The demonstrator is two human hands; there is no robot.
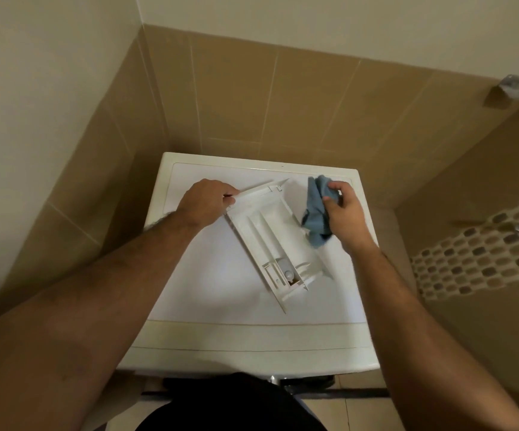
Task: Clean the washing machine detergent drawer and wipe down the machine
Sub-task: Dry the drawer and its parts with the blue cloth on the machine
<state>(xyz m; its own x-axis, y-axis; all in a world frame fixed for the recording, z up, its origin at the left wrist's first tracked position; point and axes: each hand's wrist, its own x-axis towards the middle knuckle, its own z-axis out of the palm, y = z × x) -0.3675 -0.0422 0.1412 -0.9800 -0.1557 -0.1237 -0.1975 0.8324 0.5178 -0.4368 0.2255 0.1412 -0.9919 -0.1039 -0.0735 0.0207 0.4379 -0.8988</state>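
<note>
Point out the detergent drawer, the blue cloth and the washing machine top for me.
detergent drawer [270, 231]: head view, middle of its ribbed body.
blue cloth [315, 209]: head view, centre of the hanging fold.
washing machine top [214, 281]: head view, bare white surface.

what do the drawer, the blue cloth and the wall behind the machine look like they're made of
Drawer: white moulded plastic, judging by its thin ribs and dividers, matte. Blue cloth: soft fabric, perhaps microfibre, since it bunches into folds. Wall: tan ceramic-looking tiles with pale grout lines and a slight sheen.

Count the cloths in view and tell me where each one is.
1. A blue cloth is held in the right hand, beside the detergent drawer lying on the washing machine top. No others show.
</note>
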